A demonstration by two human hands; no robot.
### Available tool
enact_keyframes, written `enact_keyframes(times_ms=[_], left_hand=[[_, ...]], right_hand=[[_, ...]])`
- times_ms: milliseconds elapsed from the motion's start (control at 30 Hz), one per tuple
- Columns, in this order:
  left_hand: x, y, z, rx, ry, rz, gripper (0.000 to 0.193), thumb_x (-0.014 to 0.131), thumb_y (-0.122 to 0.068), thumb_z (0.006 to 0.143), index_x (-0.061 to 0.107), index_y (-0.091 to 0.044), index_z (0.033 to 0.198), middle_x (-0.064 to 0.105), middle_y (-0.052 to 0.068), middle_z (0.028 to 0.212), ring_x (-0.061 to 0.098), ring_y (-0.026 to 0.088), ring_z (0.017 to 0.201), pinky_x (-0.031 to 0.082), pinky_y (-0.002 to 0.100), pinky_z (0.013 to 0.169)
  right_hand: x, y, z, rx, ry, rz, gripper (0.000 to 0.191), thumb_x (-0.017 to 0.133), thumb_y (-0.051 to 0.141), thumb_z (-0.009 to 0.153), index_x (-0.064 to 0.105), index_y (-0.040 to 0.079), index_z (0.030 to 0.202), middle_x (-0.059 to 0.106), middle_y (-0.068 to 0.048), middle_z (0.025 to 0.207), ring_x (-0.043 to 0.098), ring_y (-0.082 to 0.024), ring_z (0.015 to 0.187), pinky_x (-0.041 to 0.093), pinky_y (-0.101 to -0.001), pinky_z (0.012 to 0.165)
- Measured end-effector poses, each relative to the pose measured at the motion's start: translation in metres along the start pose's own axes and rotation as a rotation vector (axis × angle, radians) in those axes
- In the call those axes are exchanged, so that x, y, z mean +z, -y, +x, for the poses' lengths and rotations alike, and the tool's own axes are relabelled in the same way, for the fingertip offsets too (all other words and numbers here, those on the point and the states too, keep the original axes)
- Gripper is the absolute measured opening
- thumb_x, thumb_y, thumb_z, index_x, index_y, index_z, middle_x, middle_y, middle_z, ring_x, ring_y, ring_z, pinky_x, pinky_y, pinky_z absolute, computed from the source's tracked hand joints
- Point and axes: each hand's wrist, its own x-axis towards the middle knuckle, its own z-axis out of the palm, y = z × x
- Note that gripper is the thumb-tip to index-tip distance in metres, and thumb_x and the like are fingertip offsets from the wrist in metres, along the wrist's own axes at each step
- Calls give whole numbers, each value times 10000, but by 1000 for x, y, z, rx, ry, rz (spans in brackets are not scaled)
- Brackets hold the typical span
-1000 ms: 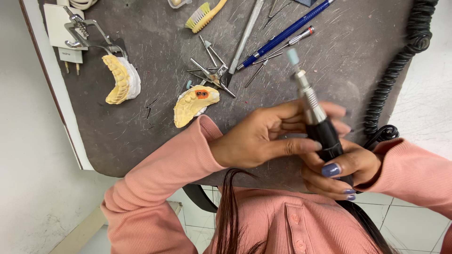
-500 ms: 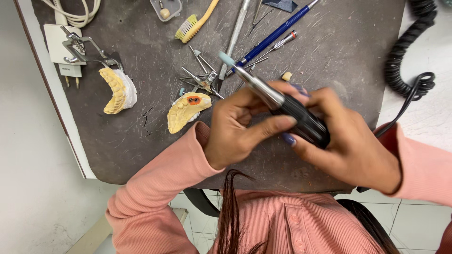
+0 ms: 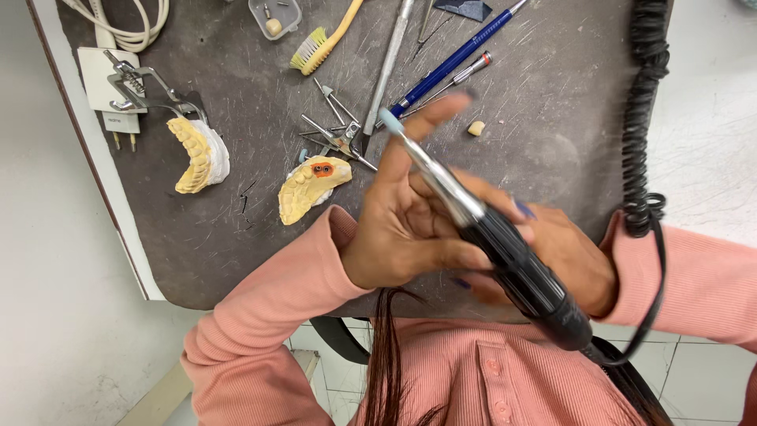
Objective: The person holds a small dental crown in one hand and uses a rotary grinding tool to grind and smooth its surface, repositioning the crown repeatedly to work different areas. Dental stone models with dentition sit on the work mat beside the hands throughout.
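Head view: the rotary handpiece [image 3: 516, 264] has tipped from near upright a second ago to a steep diagonal, pale blue polishing tip [image 3: 389, 120] now over the bench tools, so it is being re-gripped, not yet working. Right hand [image 3: 564, 260] wraps the black body; left hand [image 3: 406, 225] half-open against the metal shaft, fingers extended. Count: two yellow dental casts [image 3: 311, 185], one yellow toothbrush [image 3: 319, 39], one blue pen [image 3: 457, 59].

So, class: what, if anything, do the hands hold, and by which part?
The right hand grips a rotary handpiece round its black body. The left hand rests open against its metal shaft.
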Motion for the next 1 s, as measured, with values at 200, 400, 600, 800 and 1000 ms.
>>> enact_keyframes(times_ms=[200, 400, 600, 800, 1000], left_hand=[[8, 3, 4, -24, -46, 30, 820, 636, -86, 1143, -12, -258, 1615, 595, 215, 1427, 707, 237, 1155, 670, 348, 945], [-5, 2, -2, -19, -94, 53, 278, 504, -289, 1146, 463, -99, 1344, 701, 183, 1257, 740, 272, 1147, 688, 333, 887], [-7, 5, 0, 38, 1, 134, 204, 533, -265, 1179, 523, -62, 1192, 722, 183, 1169, 731, 254, 1163, 665, 337, 975], [-6, 1, 16, 138, -191, 785, 146, 636, -159, 1116, 626, -30, 1183, 742, 104, 1166, 768, 200, 1021, 649, 276, 904], [-11, 2, 36, 292, -200, 1432, 309, 747, -36, 1049, 599, -29, 1321, 591, 106, 1234, 634, 248, 1107, 553, 371, 960]], right_hand=[[10, -16, 3, -450, -260, 65, 829, 795, 384, 901, 282, 26, 1445, 457, -213, 1403, 572, -331, 1230, 536, -439, 1017], [12, -13, 16, -743, -477, 269, 663, 719, 507, 909, 464, 75, 1343, 587, -236, 1154, 671, -237, 896, 586, -384, 687], [-18, -14, 11, -775, -151, 140, 512, 774, 402, 890, 540, 44, 1170, 644, -120, 758, 654, -199, 660, 512, -361, 555], [-39, -19, 3, -584, -160, 291, 421, 744, 312, 962, 471, 63, 1164, 621, -40, 710, 676, -164, 640, 591, -388, 635], [-56, -35, -8, -330, -432, 339, 298, 724, 276, 985, 497, 122, 1102, 613, -31, 672, 592, -105, 579, 489, -299, 580]])
